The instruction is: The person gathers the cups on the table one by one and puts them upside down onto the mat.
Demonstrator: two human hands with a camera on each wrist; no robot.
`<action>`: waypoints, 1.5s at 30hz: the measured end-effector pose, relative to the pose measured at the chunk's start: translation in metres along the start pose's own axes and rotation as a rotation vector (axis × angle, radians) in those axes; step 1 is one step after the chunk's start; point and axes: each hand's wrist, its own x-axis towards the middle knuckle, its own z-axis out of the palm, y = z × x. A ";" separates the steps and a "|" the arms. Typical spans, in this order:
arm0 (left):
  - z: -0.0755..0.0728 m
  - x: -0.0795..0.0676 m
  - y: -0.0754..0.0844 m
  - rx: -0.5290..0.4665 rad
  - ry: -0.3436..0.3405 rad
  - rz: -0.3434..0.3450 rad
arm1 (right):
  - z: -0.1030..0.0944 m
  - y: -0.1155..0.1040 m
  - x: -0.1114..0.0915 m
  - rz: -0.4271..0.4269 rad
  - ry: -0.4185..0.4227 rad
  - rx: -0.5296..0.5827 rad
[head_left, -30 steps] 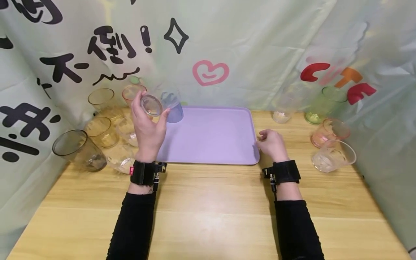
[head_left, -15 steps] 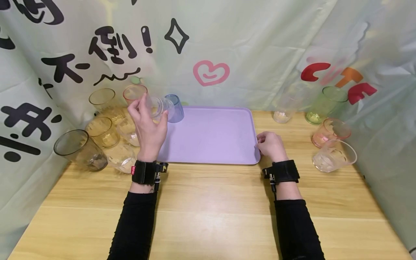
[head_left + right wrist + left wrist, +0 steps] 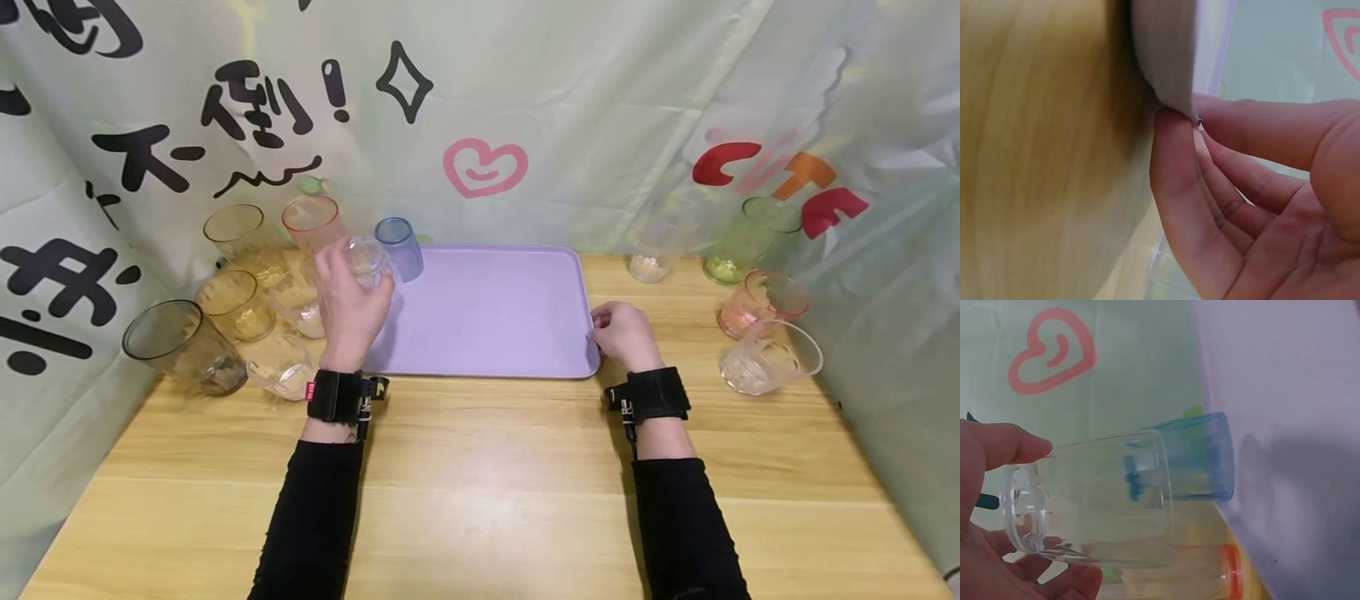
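Note:
My left hand (image 3: pixel 348 312) grips a clear drinking glass (image 3: pixel 366 260) above the left back part of the purple tray (image 3: pixel 487 317). In the left wrist view thumb and fingers hold the thick base of this clear glass (image 3: pixel 1107 494), and its mouth points down towards the tray. A blue glass (image 3: pixel 405 257) stands at the tray's back left corner, close beside the held one. At the other end, my right hand (image 3: pixel 624 329) pinches the tray's right edge. The right wrist view shows the tray's rim (image 3: pixel 1175 69) between thumb and index finger.
Several glasses crowd the left side, among them a grey one (image 3: pixel 183 350), an amber one (image 3: pixel 236 308) and a red-rimmed one (image 3: pixel 311 225). On the right stand a green glass (image 3: pixel 750 246), a pink one (image 3: pixel 757 308) and a clear one (image 3: pixel 768 362). A printed cloth (image 3: pixel 585 125) hangs behind.
The clear glass has tipped over from facing me and come down towards the tray with my left hand. My right hand has closed its fingers a little on the tray's edge.

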 end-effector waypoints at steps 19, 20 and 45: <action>0.016 -0.006 -0.015 0.082 -0.191 -0.049 | 0.000 0.000 0.000 0.011 -0.010 0.003; 0.017 -0.006 -0.016 0.081 -0.197 -0.052 | 0.000 -0.001 0.000 0.011 -0.010 0.005; 0.027 -0.011 -0.019 0.057 -0.273 -0.066 | 0.001 0.003 0.001 -0.013 0.009 -0.007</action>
